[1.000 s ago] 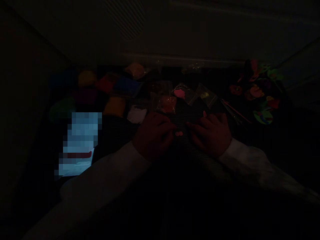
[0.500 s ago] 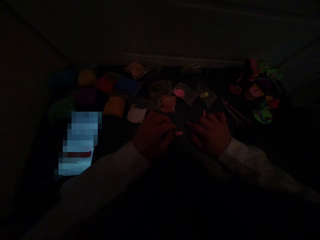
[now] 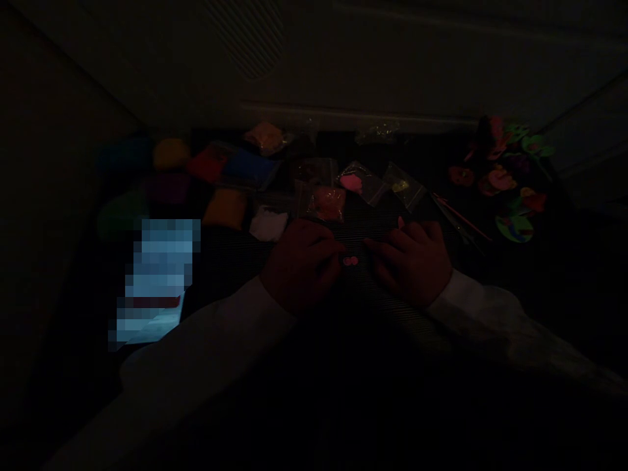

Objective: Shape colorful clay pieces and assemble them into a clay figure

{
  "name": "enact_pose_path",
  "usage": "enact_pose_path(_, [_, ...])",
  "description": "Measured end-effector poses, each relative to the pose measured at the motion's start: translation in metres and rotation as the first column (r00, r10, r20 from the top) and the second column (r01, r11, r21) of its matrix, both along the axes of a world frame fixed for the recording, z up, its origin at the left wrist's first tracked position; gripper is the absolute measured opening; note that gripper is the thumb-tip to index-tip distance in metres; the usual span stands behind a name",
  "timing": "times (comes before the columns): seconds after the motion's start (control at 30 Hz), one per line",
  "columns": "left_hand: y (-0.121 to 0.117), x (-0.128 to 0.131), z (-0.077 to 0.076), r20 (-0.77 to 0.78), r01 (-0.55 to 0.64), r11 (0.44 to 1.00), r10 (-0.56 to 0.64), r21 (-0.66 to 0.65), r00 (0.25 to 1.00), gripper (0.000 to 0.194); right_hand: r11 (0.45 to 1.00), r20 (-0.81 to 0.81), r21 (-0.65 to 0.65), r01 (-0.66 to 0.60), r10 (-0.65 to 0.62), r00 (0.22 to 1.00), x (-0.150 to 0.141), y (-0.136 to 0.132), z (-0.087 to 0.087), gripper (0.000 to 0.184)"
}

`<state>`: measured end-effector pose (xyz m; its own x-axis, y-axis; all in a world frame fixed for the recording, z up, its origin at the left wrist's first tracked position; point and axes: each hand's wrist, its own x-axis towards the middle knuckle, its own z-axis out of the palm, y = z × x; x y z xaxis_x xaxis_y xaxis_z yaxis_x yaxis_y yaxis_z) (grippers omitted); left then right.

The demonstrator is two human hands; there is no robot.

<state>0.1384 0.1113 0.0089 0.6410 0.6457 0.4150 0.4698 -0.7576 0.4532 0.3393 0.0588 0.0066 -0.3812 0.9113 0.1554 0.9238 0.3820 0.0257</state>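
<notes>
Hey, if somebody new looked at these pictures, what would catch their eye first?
In this dim scene, the pixelated, glowing blue rectangle at lower left stands out first. At the centre, two small round pink pieces lie on a dark ribbed mat, between the fingertips of the left hand and the right hand. At upper right, a cluster of multicoloured flower-like shapes also draws the eye.

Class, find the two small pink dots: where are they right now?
In the head view, the two pink dots lie on the dark ribbed mat, between the left hand and the right hand, just below a clear bag.
</notes>
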Motion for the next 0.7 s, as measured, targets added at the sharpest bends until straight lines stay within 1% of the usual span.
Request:
enact_pose_path(0.23, [0.0003, -0.001, 0.0025, -0.027, 0.003, 1.0, -0.004, -0.022, 1.0, 0.018, 1.0, -0.002, -0.018, 0.004, -0.004, 1.0, -0.0001, 0.0, 0.0004, 0.032])
enact_pose_path(0.47, [0.0008, -0.001, 0.001, -0.009, -0.001, 1.0, 0.0, -0.014, 1.0, 0.018, 1.0, -0.007, 0.003, 0.002, -0.002, 1.0, 0.0005, -0.0005, -0.0009, 0.032])
enact_pose_path(0.7, [0.0007, -0.0012, 0.0032, -0.009, -0.004, 1.0, 0.004, -0.013, 1.0, 0.018, 0.999, -0.038, 0.051, 0.019, -0.017, 0.999, 0.0022, -0.0029, -0.003, 0.033])
